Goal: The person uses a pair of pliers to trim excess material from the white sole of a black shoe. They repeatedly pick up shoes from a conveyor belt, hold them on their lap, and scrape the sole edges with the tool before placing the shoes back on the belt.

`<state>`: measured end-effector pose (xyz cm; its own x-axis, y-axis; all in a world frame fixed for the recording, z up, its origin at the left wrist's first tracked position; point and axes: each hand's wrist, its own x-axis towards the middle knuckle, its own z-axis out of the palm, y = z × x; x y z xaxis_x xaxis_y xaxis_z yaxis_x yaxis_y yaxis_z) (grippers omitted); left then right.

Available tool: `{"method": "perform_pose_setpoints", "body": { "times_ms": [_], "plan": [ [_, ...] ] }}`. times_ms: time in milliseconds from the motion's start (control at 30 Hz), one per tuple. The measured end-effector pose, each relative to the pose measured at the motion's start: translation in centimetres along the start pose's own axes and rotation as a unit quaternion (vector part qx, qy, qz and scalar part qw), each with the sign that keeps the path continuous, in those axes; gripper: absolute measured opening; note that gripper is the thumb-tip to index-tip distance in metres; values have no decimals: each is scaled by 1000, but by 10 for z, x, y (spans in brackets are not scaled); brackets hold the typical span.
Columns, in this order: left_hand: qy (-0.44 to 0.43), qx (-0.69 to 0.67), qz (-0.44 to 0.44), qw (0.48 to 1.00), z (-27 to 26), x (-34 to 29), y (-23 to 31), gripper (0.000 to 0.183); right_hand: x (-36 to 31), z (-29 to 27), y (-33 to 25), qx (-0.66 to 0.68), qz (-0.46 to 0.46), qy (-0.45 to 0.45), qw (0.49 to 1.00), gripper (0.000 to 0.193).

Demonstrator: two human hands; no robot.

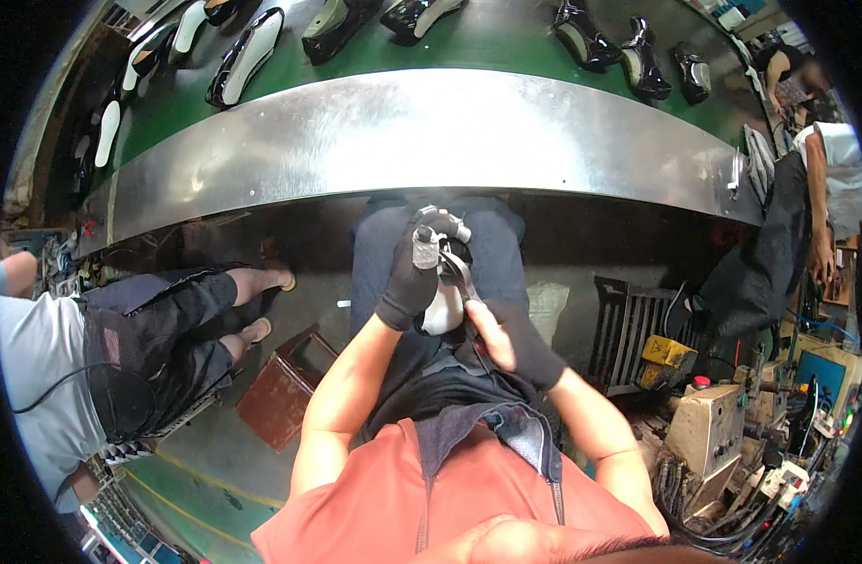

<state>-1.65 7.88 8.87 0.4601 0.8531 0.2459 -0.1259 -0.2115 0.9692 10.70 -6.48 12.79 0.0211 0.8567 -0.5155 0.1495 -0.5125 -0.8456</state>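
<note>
Over my lap, my left hand (415,282) in a black glove grips a shoe (444,312) with glossy black parts and a pale, whitish surface. White wrapping shows around some of the left fingers. My right hand (508,340), in a dark glove that leaves the fingers bare, closes on the near right side of the same shoe. A grey strap-like strip (459,274) lies across the shoe between the hands; whether it belongs to the shoe I cannot tell. The right fingertips are partly hidden.
A metal-edged bench (421,132) with a green conveyor belt (506,70) carries several glossy black shoes (249,58). A person (50,367) is at left, another person (830,179) at right. Nearby are a brown stool (273,399), a yellow foot pedal (669,352) and a machine box (708,428).
</note>
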Motion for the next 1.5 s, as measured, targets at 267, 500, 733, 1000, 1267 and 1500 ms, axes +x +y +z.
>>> {"method": "perform_pose_setpoints", "body": {
  "times_ms": [267,500,733,1000,1267,1500],
  "plan": [
    [-4,-270,-101,958,-17,-27,10,70,26,69,79,-141,-249,140,948,20],
    [61,-179,-313,931,-17,-108,8,96,-38,33,143,-275,-255,-136,917,24],
    [49,-337,-300,891,-11,-127,-8,80,-50,17,171,-134,-113,-249,952,51],
    [64,-387,-351,850,-22,-96,4,58,-20,35,163,62,-29,-125,990,34],
    [75,342,-182,919,1,-82,-15,43,15,7,-14,110,170,50,978,44],
    [47,149,-196,968,-5,-119,-39,74,51,-50,18,5,-41,-102,994,47]
  ]
}}
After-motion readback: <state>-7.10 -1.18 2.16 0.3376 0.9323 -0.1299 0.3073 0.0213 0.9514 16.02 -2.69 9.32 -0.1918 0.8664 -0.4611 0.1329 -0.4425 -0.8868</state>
